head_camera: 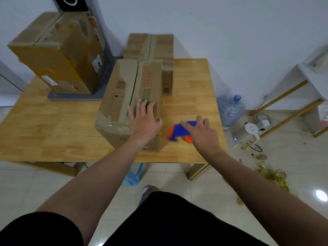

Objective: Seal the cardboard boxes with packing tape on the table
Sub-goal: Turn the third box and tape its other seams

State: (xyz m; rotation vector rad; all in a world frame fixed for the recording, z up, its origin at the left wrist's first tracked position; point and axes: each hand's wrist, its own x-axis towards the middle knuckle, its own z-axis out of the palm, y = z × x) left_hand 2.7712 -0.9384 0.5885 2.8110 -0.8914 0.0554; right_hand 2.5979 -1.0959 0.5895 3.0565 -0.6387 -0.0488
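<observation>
A long cardboard box (120,96) lies on the wooden table (53,132), its top flaps meeting along a centre seam that is still slightly open. My left hand (144,119) presses flat on the near right part of its top, fingers spread. To the right of the box, my right hand (202,133) grips a blue and orange tape dispenser (179,131) just above the table; it is blurred. A second box (150,48) stands behind the first. A larger box (58,50) stands at the back left.
A grey base (74,96) lies under the large box. On the floor to the right are a water bottle (230,110), a white kettle (251,132), a white shelf (305,89) and scraps of used tape (271,174). A blue stool (133,176) sits under the table.
</observation>
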